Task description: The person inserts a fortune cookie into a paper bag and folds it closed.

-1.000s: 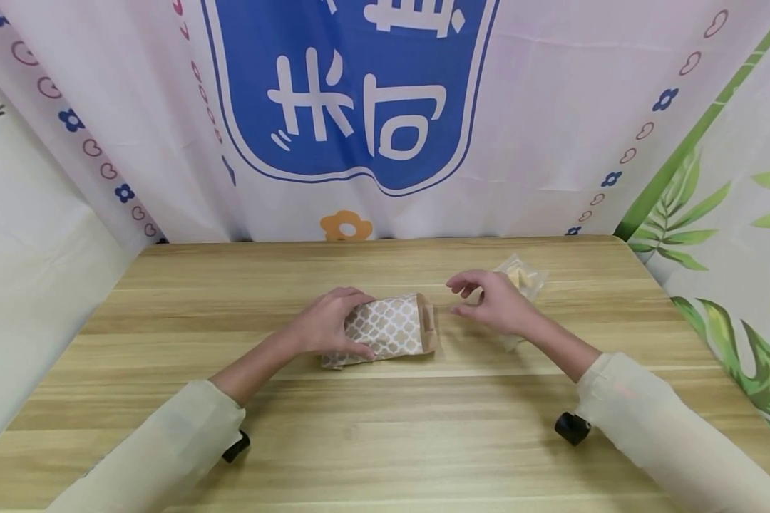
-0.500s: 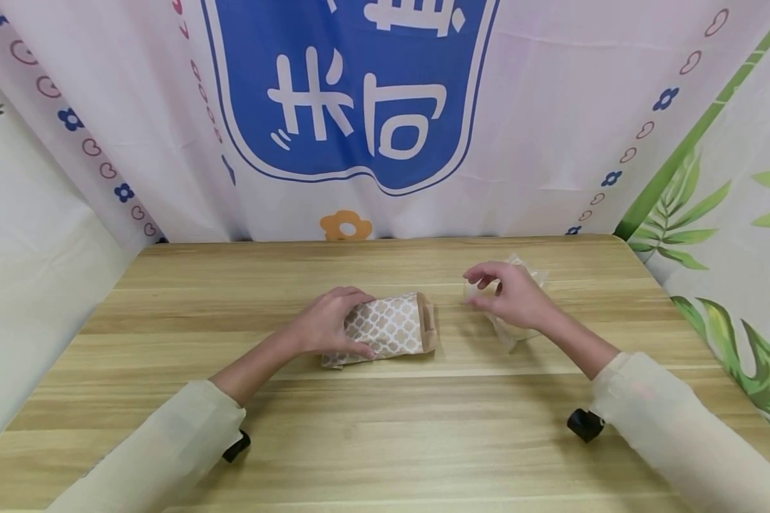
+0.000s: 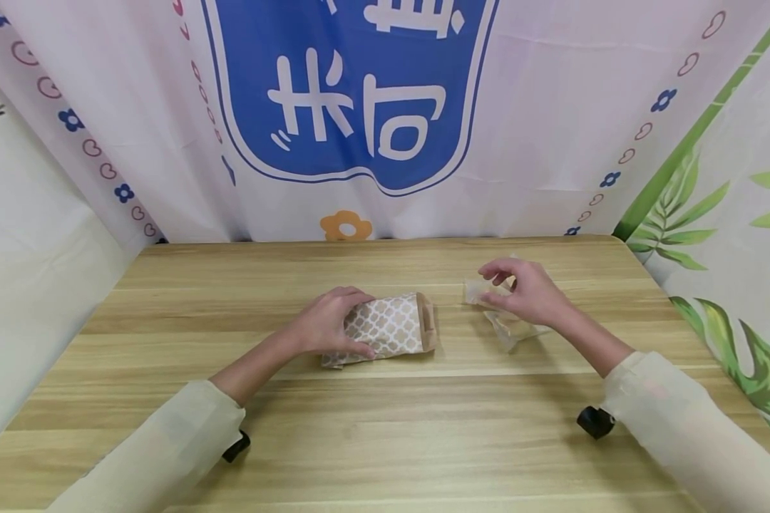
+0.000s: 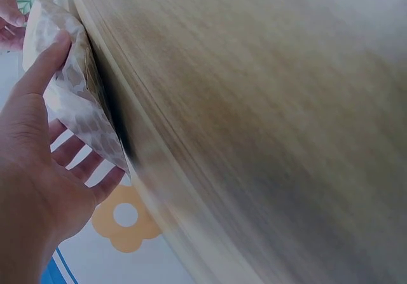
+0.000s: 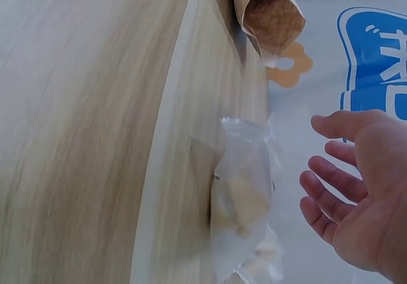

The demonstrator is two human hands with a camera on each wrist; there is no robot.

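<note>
Left hand [image 3: 326, 326] is gripping the paper bag [image 3: 391, 326], thumb along the near side and fingers curled over the far edge, holding it flat on the wooden table [image 3: 385, 427]. The bag is lying on its side near the table's middle, mouth facing right. It is kraft brown with a white lattice print; the mouth is standing open, showing plain brown inside [image 5: 273, 20]. From the left wrist camera the bag [image 4: 70, 87] is sitting between thumb and fingers of the left hand [image 4: 38, 169].

Right hand [image 3: 525, 292] is hovering over the clear plastic packets [image 3: 510, 329], which are lying right of the bag, well apart from it. In the right wrist view the fingers [image 5: 331, 189] are relaxed, slightly bent, holding nothing, just beside the packets [image 5: 241, 201] and not touching them. The packets are transparent, crinkled, with pale cream pieces inside; no readable label on them.

Both sleeves are pale cream. Behind the table a banner [image 3: 353, 92] is hanging: blue shield with large white characters, cut off at the top, not fully legible. An orange flower [image 3: 346, 225] is showing below it. Green leaf print [image 3: 725, 235] is running down the right side.
</note>
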